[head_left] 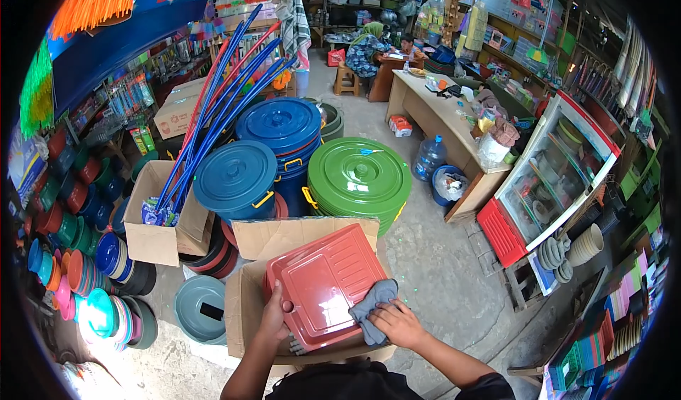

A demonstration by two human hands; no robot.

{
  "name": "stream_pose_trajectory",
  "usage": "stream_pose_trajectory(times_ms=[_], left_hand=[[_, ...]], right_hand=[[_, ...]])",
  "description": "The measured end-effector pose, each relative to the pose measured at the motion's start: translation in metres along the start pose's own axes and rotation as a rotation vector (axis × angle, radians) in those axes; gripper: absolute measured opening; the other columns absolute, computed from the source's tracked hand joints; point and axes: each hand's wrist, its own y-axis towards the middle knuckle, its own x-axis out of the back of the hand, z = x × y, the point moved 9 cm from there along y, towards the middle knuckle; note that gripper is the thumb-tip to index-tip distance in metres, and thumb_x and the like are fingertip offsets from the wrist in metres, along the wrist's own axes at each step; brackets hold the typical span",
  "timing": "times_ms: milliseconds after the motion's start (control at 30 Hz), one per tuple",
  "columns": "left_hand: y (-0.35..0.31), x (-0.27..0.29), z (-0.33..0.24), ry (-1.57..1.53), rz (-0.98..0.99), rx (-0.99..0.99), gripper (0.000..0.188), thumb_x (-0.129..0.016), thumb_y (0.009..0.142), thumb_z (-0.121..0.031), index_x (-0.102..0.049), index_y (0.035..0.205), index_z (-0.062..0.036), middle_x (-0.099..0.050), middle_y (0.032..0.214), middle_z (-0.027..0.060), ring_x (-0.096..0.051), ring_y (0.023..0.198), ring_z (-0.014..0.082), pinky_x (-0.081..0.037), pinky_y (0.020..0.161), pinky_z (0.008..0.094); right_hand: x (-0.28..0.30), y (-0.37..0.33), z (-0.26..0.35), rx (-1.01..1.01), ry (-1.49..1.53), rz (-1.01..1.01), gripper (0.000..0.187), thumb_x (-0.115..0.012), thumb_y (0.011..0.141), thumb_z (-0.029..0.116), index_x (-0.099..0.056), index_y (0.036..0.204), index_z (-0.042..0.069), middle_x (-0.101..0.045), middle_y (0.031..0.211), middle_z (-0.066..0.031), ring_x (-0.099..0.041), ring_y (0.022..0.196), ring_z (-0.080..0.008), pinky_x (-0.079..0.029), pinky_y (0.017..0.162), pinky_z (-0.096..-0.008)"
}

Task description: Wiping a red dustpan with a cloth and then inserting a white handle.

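A glossy red rectangular plastic tray or lid point(328, 276), with raised ridges along one side and a round detail near its left edge, lies tilted over an open cardboard box point(245, 315). My left hand point(274, 316) grips its left edge, thumb on top and the other fingers hidden beneath. At its lower right corner my right hand point(399, 323) holds a grey cloth point(374, 308) bunched against the surface. Whether more pieces are stacked under the red one, I cannot tell.
Beyond the box stand a green lidded bin point(360, 180) and blue lidded bins point(235, 180). A carton of blue and red poles point(159, 233) is at the left, near a grey basin point(200, 308). At right are a wooden desk point(433, 106) and a glass-door cabinet point(550, 180). People sit far back.
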Motion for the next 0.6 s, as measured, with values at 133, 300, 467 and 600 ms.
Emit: stream_pose_trajectory(times_ms=[133,300,467,600], left_hand=[[0.013,0.030,0.013,0.082,-0.128,-0.086,0.065,-0.049,0.099,-0.055,-0.040,0.145,-0.0102,-0.054,0.132,0.0136,-0.055,0.122,0.0255,-0.047,0.100,0.0432],[-0.077,-0.077,-0.057,1.673,0.248,-1.027,0.066,-0.065,0.088,-0.052,-0.049,0.141,-0.0167,-0.046,0.135,0.0153,-0.038,0.135,0.0327,-0.026,0.114,0.0541],[-0.064,-0.082,-0.040,1.886,0.664,-1.063,0.034,-0.072,0.084,-0.039,-0.066,0.104,-0.0127,-0.064,0.109,0.0077,-0.060,0.107,0.0259,-0.040,0.104,0.0529],[-0.040,-0.059,-0.038,1.330,0.560,-0.816,0.024,-0.068,0.089,-0.028,-0.062,0.086,-0.0056,-0.059,0.073,0.0105,-0.062,0.069,0.0243,-0.049,0.068,0.0393]], right_hand=[[0.019,0.011,-0.013,-0.025,0.136,-0.085,0.042,-0.067,0.074,0.013,-0.065,0.116,0.011,-0.065,0.114,-0.0038,-0.059,0.113,-0.0233,-0.041,0.102,-0.0420],[0.041,0.014,-0.049,-0.132,0.453,-0.048,0.043,-0.070,0.070,0.009,-0.067,0.113,0.011,-0.067,0.110,-0.0075,-0.060,0.109,-0.0272,-0.045,0.094,-0.0407],[0.039,0.019,-0.061,-0.056,0.654,0.069,0.052,-0.064,0.064,-0.001,-0.064,0.115,0.007,-0.066,0.112,-0.0126,-0.059,0.110,-0.0342,-0.046,0.095,-0.0425],[0.051,0.031,-0.079,-0.149,0.740,0.023,0.058,-0.058,0.063,-0.005,-0.061,0.121,0.003,-0.063,0.120,-0.0186,-0.057,0.115,-0.0394,-0.047,0.099,-0.0435]])
